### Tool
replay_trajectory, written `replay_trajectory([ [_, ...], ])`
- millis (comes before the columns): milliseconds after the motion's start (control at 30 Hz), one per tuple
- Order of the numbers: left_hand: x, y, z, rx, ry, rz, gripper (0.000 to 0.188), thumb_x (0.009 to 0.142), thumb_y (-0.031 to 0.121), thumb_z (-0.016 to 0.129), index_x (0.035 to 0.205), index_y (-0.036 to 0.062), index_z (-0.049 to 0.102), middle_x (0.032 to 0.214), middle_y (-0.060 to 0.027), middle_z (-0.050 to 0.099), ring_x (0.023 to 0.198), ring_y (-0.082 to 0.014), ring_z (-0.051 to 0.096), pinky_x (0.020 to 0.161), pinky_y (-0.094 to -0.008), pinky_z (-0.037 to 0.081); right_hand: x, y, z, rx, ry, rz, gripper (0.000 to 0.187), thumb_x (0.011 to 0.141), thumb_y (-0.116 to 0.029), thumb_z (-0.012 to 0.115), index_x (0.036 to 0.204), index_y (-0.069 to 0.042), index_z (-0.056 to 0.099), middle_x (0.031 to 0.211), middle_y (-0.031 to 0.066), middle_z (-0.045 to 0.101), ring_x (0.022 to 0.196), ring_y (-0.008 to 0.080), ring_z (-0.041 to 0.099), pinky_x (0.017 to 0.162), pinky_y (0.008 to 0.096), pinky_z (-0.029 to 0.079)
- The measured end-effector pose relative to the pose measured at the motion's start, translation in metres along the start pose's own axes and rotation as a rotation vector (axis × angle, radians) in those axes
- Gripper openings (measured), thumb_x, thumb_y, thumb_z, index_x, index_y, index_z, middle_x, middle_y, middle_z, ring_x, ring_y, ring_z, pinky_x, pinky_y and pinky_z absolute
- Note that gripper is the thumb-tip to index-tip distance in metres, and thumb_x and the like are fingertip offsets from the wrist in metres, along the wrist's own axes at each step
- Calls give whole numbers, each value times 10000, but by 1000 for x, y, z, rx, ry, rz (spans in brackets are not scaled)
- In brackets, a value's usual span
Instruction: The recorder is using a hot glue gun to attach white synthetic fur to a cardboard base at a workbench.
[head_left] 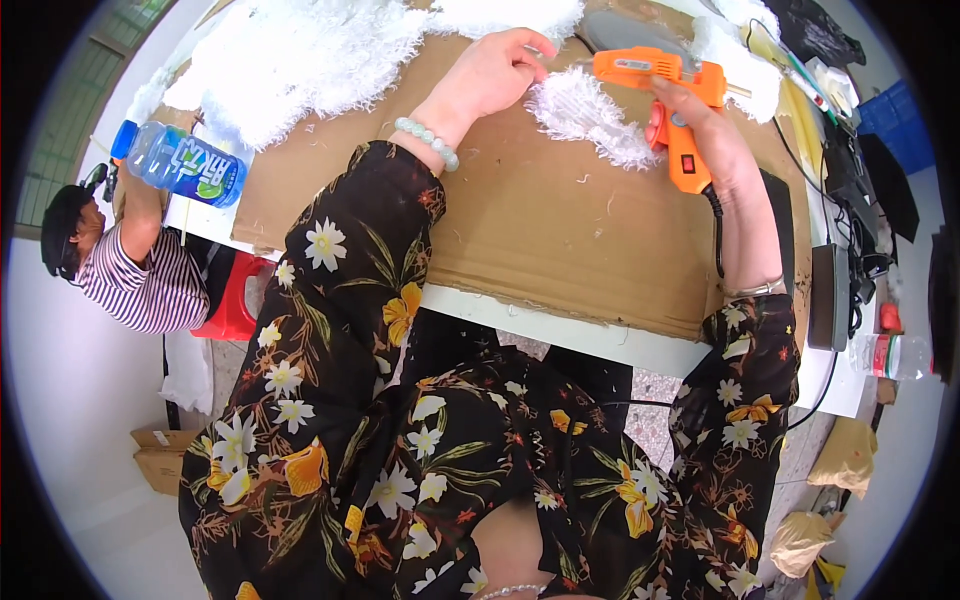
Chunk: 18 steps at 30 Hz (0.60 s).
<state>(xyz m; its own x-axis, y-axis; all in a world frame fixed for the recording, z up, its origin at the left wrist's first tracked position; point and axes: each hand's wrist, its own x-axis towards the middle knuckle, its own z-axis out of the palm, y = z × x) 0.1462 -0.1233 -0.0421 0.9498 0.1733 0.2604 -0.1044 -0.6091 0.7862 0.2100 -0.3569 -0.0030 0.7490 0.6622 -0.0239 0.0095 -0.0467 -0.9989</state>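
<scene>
My right hand (705, 130) is wrapped round the handle of an orange hot glue gun (640, 65), its nozzle pointing left and a glue stick jutting from its back. My left hand (495, 75) is closed in a pinch just left of the nozzle. Whatever its fingertips hold, if anything, is too small to make out. Between and below the two hands, a fringed white fluffy piece (590, 115) lies on the brown cardboard (560, 235). Its right end reaches the fingers of my right hand.
Large heaps of white fluffy material (300, 65) cover the far left. A blue-capped bottle (190, 165) is at the left edge, near a co-worker in a striped shirt (150, 280). The gun's black cord (718, 235) trails toward me. Cables and a dark box (828, 295) stand right.
</scene>
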Motion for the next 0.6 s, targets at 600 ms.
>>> replay_trajectory([
  [600,-1,41,-8,501,90,340,229,809,68,526,1023,78,609,828,-95,641,744,-215,595,678,-306,473,-5,16,-25,520,356,-343,253,852,-308,527,855,-56,548,826,89,623,826,202,623,618,275,457],
])
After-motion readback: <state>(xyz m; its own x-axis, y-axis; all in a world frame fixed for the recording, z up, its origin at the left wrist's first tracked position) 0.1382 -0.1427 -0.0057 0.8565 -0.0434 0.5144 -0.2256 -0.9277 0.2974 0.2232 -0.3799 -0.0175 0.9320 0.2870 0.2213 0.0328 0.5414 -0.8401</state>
